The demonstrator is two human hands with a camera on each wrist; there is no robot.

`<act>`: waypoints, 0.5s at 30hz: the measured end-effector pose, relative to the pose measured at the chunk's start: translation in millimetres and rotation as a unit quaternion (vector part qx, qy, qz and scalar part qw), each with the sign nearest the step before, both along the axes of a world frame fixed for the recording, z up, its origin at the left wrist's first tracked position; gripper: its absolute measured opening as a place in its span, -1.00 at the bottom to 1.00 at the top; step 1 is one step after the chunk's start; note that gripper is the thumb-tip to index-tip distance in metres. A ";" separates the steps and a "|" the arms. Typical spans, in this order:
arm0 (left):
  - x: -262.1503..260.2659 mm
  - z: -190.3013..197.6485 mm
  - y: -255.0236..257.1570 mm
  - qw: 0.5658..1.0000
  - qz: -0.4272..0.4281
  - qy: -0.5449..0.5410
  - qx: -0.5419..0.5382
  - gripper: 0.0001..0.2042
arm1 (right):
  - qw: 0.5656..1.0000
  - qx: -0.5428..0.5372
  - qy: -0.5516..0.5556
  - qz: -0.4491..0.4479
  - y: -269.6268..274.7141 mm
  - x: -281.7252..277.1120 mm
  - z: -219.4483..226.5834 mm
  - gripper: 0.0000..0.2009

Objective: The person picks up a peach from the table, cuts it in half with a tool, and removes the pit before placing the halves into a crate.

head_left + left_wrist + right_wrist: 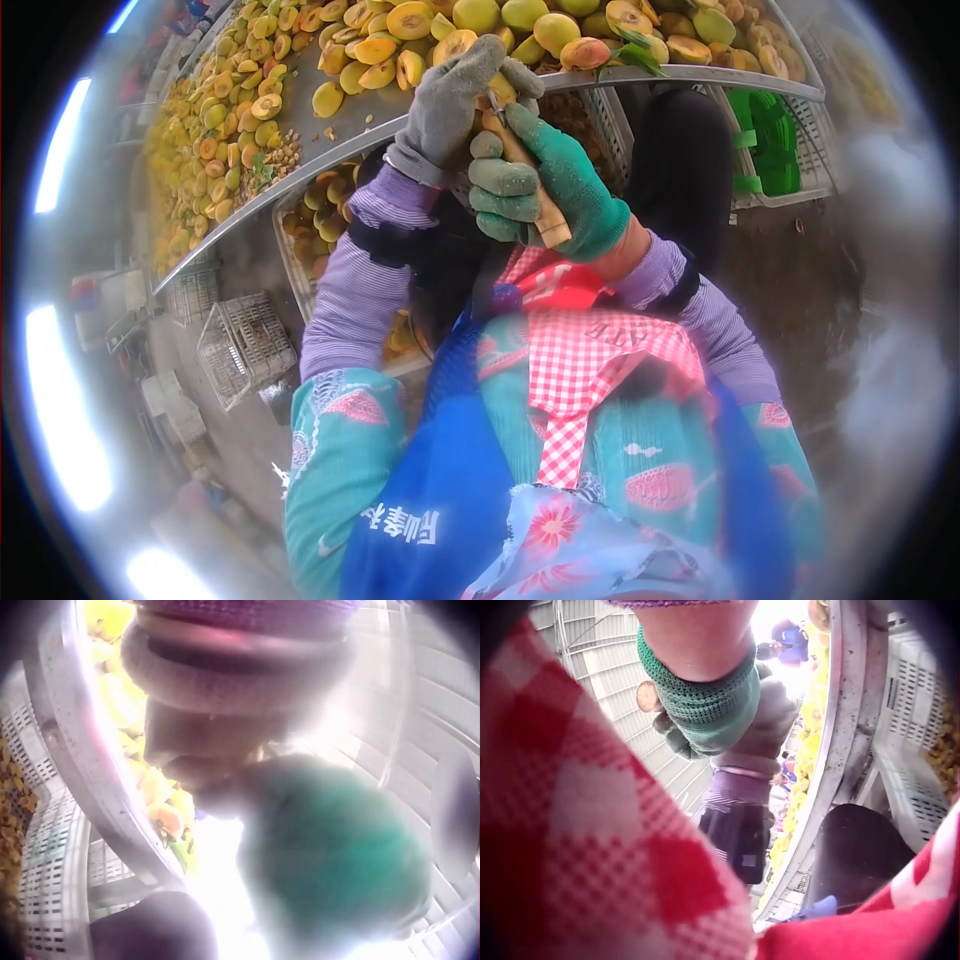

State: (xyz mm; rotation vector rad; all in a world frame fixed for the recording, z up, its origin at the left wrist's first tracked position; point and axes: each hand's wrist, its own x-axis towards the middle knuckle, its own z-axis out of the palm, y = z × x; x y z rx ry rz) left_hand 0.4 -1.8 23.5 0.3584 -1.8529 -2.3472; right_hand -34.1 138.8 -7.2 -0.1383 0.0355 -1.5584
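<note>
My right hand [560,180], in a green glove, grips the light wooden handle of a knife [535,190]. The knife's short metal end [494,100] points up toward my left hand [450,110], which wears a grey glove. Between the grey fingers is a yellow peach [501,91], mostly hidden by the glove and right at the metal end. In the right wrist view, the round butt of the wooden handle [647,696] sticks out past the green glove [705,712]. Both gloves are blurred in the left wrist view, the green one [337,855] lower and closer.
A metal table [370,115] with a raised rim carries heaps of halved and whole yellow peaches [410,22] beyond my hands. Beneath it stand a crate of fruit [290,250] and a crate [815,150] with green plastic pieces. Another white crate [245,340] sits on the floor at left.
</note>
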 end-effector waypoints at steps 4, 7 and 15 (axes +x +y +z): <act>-11.0 -13.9 -10.3 0.997 -0.058 0.039 0.030 -0.56 | 0.998 0.047 0.049 -0.018 4.4 -3.6 -2.5 -0.60; -8.7 -15.4 -9.2 0.992 -0.057 0.003 0.110 -0.56 | 0.998 0.053 0.016 0.000 8.1 2.5 3.4 -0.60; 3.0 -16.5 5.9 0.985 0.074 0.030 0.152 -0.52 | 0.995 -0.046 -0.045 0.080 -7.4 1.4 -12.4 -0.58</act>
